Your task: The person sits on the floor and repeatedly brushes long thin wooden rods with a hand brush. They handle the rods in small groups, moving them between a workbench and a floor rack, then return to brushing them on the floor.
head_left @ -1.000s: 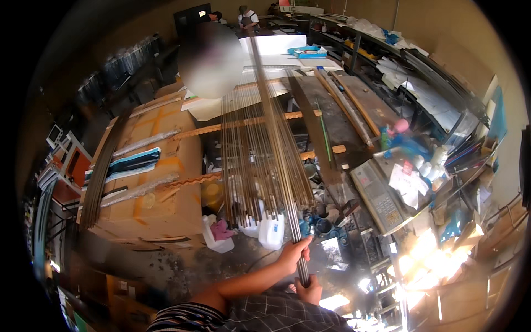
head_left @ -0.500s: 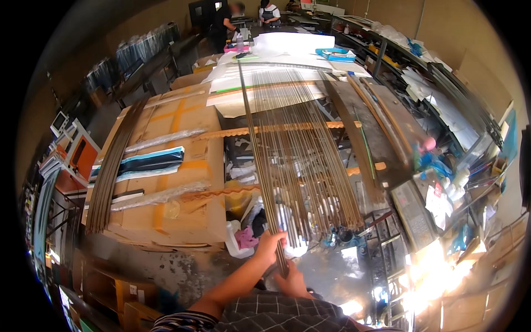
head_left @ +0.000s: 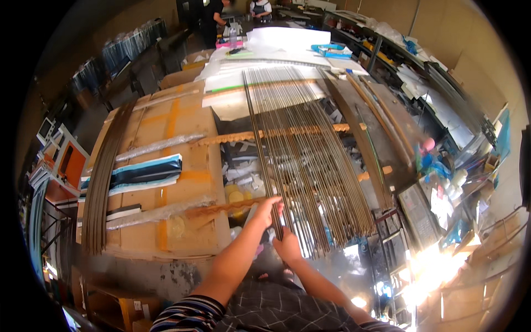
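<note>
My left hand (head_left: 269, 211) is closed around a few long, thin brownish metal strips (head_left: 260, 149), a little way up from their near end. Just below and to the right, my right hand (head_left: 287, 247) grips the same strips near that end. Beside them, a row of similar metal strips (head_left: 326, 160) runs away from me, spread across notched wooden slats (head_left: 232, 138). The held strips lie along the left side of this row. Whether they touch the slats, I cannot tell.
On the left, a bundle of strips (head_left: 108, 182) crosses large cardboard boxes (head_left: 193, 232), near a blue-and-black plastic wrapper (head_left: 146, 172). White sheets (head_left: 287, 41) and a blue tray (head_left: 332, 51) lie at the far end. Two people work beyond. A cluttered shelf (head_left: 381, 41) runs along the right.
Both hands have moved forward, away from my body, carrying the strips with them. The strips' far ends have shifted slightly right and now line up more closely with the row.
</note>
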Motion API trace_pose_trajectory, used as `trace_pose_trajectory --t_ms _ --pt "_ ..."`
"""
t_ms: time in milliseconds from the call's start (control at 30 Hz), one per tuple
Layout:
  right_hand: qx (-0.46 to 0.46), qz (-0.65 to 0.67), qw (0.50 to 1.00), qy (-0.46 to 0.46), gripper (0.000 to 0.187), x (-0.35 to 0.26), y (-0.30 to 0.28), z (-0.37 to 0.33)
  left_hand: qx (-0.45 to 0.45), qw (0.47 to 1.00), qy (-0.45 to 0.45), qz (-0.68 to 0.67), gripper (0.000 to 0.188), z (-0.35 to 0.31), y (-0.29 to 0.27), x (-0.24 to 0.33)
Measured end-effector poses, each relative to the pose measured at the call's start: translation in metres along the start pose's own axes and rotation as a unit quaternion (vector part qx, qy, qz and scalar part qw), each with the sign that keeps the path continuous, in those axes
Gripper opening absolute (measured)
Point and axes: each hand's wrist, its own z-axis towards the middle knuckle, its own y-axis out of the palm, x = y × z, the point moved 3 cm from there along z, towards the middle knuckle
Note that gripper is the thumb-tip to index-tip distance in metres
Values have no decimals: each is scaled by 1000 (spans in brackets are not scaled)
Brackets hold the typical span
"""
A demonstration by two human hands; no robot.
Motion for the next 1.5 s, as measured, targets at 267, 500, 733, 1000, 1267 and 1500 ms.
trace_pose_trajectory --t_ms 267,500,733,1000,1267,1500 --pt "-80 -168 982 7 34 9 9 11 27 963 15 268 33 -63 -52 -60" --pt "-73 -231 965 -101 29 12 4 18 15 965 -16 260 21 -82 -74 -111" --pt "-137 -248 957 -62 34 -3 0 30 56 963 8 264 23 -92 -70 -114" --pt "-135 -237 962 -21 33 -8 14 34 88 968 49 230 22 -92 -75 -114" --pt "53 -18 997 -55 21 11 0 18 91 965 38 243 16 -90 -73 -113" --pt "93 -48 989 -105 21 21 -7 17 83 968 31 235 17 -85 -86 -117"
